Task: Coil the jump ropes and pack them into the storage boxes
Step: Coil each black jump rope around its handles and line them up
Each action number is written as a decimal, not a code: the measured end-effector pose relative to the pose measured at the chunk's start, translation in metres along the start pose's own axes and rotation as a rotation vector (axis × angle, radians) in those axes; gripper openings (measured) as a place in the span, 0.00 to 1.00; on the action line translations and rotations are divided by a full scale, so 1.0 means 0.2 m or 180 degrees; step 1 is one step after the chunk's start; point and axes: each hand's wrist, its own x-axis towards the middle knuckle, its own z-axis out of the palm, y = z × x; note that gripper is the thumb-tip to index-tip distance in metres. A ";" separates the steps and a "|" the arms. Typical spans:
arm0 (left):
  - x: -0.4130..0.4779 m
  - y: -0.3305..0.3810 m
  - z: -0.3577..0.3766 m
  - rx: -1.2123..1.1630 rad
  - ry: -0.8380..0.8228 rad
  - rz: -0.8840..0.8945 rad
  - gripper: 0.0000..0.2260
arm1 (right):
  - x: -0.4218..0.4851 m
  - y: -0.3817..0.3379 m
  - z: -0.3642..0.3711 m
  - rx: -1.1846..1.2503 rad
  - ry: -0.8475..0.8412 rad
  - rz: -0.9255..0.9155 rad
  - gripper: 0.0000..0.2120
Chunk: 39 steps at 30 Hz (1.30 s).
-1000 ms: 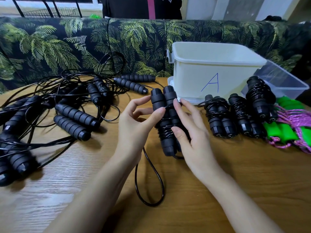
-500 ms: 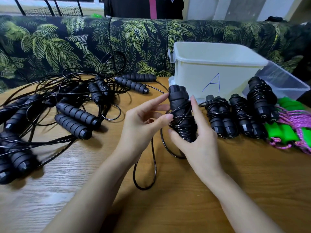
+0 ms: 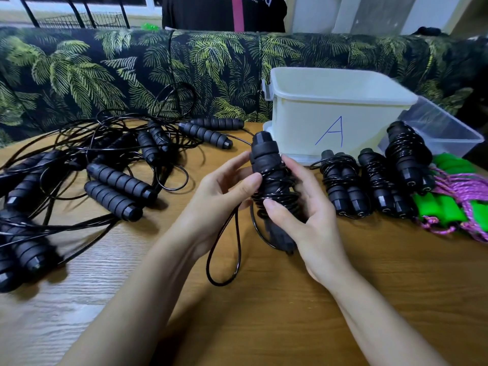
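Currently both grips are on one black jump rope [image 3: 266, 165], held up off the counter [image 3: 264, 318], just front-left of the white box [image 3: 330, 112] marked "A".

Right grip [image 3: 311, 217] is clenched round the paired handles from the right side, thumb laid across the cord windings. Left grip [image 3: 219, 199] holds the same bundle from the left: thumb tip pressed on the upper windings, fingers curled behind. Handles sit side by side, near upright, tops leaning a little toward the box. Cord is wound round their middle section. A leftover loop [image 3: 224, 249] hangs below the left grip, its bottom lying on the counter.

Outward from there:
- Three coiled bundles [image 3: 340, 186] of black rope lie side by side on the counter in front of the box's right half.
- Green-handled rope [image 3: 454, 207] with pink-purple cord lies right of those bundles.
- Clear box [image 3: 443, 130] sits just right of the white box and a bit behind its front face.
- Loose ropes [image 3: 105, 167], black and tangled, are spread over the counter well left of the box.
- Palm-print sofa [image 3: 132, 70] runs behind the box; a person in a dark top [image 3: 224, 11] stands behind that.

Can't see inside the white box.
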 end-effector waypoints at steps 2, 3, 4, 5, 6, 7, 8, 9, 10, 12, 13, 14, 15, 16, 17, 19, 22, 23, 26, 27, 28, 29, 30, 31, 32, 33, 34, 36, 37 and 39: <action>0.00 -0.01 0.01 0.0018 0.0009 -0.0019 0.25 | 0.01 0.01 0.00 -0.0044 -0.0037 -0.0011 0.29; 0.00 -0.01 0.01 0.0015 0.0019 -0.0014 0.24 | 0.01 0.01 0.00 -0.0116 -0.0051 -0.0046 0.29; 0.00 -0.01 0.01 0.0013 0.0044 0.0011 0.23 | 0.01 0.01 0.00 -0.0245 -0.0057 -0.0092 0.29; 0.00 -0.01 0.01 0.0004 0.0105 0.0047 0.23 | 0.01 0.01 0.00 -0.0404 -0.0055 -0.0136 0.29; 0.00 -0.01 0.01 -0.0003 0.0191 0.0095 0.22 | 0.01 0.01 0.00 -0.0561 -0.0049 -0.0184 0.29; 0.00 -0.01 0.02 -0.0014 0.0295 0.0151 0.22 | 0.01 0.01 0.00 -0.0695 -0.0043 -0.0231 0.29; 0.00 -0.02 0.02 0.0007 0.0411 0.0209 0.23 | 0.00 0.02 0.01 -0.0852 -0.0037 -0.0299 0.30; 0.01 -0.03 0.03 0.0074 0.0540 0.0259 0.25 | 0.00 0.02 0.01 -0.1068 -0.0038 -0.0381 0.32; 0.01 -0.04 0.04 0.0177 0.0656 0.0303 0.27 | -0.01 0.03 0.02 -0.1306 -0.0052 -0.0427 0.35; 0.00 -0.05 0.04 0.0313 0.0799 0.0362 0.27 | -0.02 0.04 0.03 -0.1711 -0.0068 -0.0443 0.43; 0.00 -0.05 0.04 0.0322 0.0819 0.0377 0.26 | -0.02 0.05 0.03 -0.1841 -0.0047 -0.0475 0.44; 0.00 -0.05 0.04 0.0300 0.0800 0.0387 0.26 | -0.02 0.05 0.03 -0.1892 -0.0031 -0.0527 0.44; 0.00 -0.04 0.04 0.0260 0.0755 0.0391 0.27 | -0.02 0.05 0.03 -0.1871 -0.0026 -0.0573 0.43; 0.00 -0.03 0.03 0.0215 0.0690 0.0392 0.27 | -0.01 0.04 0.02 -0.1787 -0.0034 -0.0605 0.42; 0.00 -0.02 0.03 0.0179 0.0609 0.0400 0.27 | -0.01 0.03 0.02 -0.1676 -0.0047 -0.0621 0.41; 0.00 0.01 0.01 0.0207 0.0477 0.0442 0.25 | 0.00 0.02 0.00 -0.1394 -0.0061 -0.0578 0.39; 0.00 0.02 -0.02 0.0308 0.0451 0.0510 0.22 | 0.01 -0.01 -0.02 -0.0862 -0.0092 -0.0378 0.38; 0.00 0.02 -0.02 0.0314 0.0453 0.0510 0.22 | 0.01 -0.01 -0.02 -0.0777 -0.0092 -0.0341 0.38; 0.01 0.02 -0.02 0.0232 0.0407 0.0412 0.22 | 0.01 -0.01 -0.02 -0.0913 -0.0042 -0.0361 0.38; 0.00 0.02 -0.01 0.0224 0.0360 0.0379 0.22 | 0.01 -0.01 -0.02 -0.0994 -0.0022 -0.0387 0.38; 0.00 0.03 -0.01 0.0228 0.0303 0.0353 0.22 | 0.01 -0.01 -0.02 -0.1062 -0.0006 -0.0411 0.38; 0.00 0.03 -0.01 0.0221 0.0250 0.0326 0.22 | 0.01 -0.01 -0.02 -0.1103 0.0002 -0.0434 0.38; 0.00 0.03 -0.01 0.0192 0.0215 0.0292 0.22 | 0.01 -0.01 -0.02 -0.1104 -0.0002 -0.0452 0.38; 0.00 0.03 -0.01 0.0156 0.0191 0.0260 0.23 | 0.01 -0.01 -0.02 -0.1059 -0.0021 -0.0445 0.37; 0.00 0.04 -0.01 0.0131 0.0184 0.0237 0.23 | 0.01 -0.01 -0.02 -0.0964 -0.0051 -0.0406 0.37; 0.00 0.04 -0.01 0.0104 0.0191 0.0223 0.23 | 0.01 -0.02 -0.02 -0.0824 -0.0089 -0.0336 0.37; 0.00 0.04 -0.02 0.0066 0.0203 0.0219 0.22 | 0.02 -0.02 -0.02 -0.0651 -0.0128 -0.0246 0.37; 0.00 0.05 -0.03 -0.0011 0.0226 0.0210 0.19 | 0.02 -0.04 -0.02 -0.0294 -0.0220 -0.0067 0.37; 0.00 0.06 -0.04 -0.0043 0.0227 0.0195 0.18 | 0.02 -0.04 -0.03 -0.0124 -0.0271 -0.0002 0.36; 0.00 0.07 -0.05 -0.0114 0.0205 0.0137 0.17 | 0.03 -0.04 -0.04 0.0165 -0.0361 0.0130 0.35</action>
